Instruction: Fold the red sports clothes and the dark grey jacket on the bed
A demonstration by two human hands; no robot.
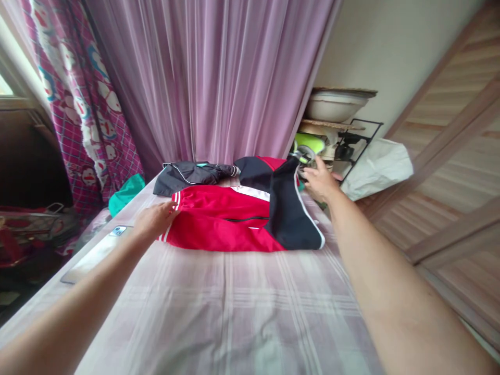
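Observation:
A red and black jacket (pixel 222 229) with white trim lies folded on the bed (pixel 234 307), its red part toward the left and black part toward the right. My left hand (pixel 158 216) is at the striped hem on the jacket's left end, fingers closed on the cloth. Over at the far right, my right hand (pixel 322 182) has its fingers spread at the edge of the black part. A grey ring-shaped thing (pixel 307 153) with a green part shows just behind that hand. Behind the jacket lies a dark grey garment (pixel 183 176) with white piping.
A phone (pixel 97 250) lies along the bed's left edge, beyond my left forearm. Teal cloth (pixel 127 194) is by the patterned curtain (pixel 89 104). On the right stand a rack (pixel 361 143) with a white basin (pixel 334 105), a white bag (pixel 378 169) and a wooden louvred door (pixel 449 156).

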